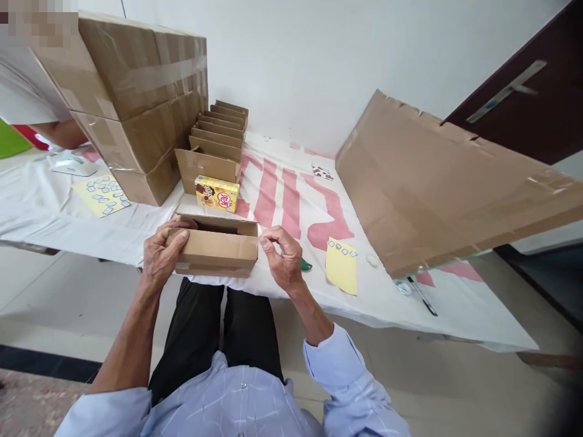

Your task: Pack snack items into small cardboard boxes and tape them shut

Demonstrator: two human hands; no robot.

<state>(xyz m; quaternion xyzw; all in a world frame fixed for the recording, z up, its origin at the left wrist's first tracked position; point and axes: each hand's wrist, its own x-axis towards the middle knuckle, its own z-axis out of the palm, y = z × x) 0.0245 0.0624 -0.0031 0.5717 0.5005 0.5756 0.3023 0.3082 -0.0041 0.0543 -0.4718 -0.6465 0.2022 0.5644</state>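
Note:
A long, narrow cardboard box (218, 244) with an open top sits at the table's front edge, right before me. My left hand (164, 249) grips its left end, thumb on the front wall. At the box's right end, my right hand (283, 255) has thumb and forefinger pinched together; a tiny whitish bit seems to show at the fingertips, too small to name. Just behind the box stands a yellow printed carton (217, 194). A green object (306, 265) peeks out beside my right hand, partly hidden by it. Further right lies a yellow sheet (341, 267) with small blue-edged stickers along its top.
Stacked taped cartons (150, 103) rise at the left, beside a row of open cardboard boxes (218, 130). Another sticker sheet (102, 195) lies left. A large cardboard panel (446, 188) leans at the right, near a black pen (423, 296). Another person's arm (64, 133) shows far left.

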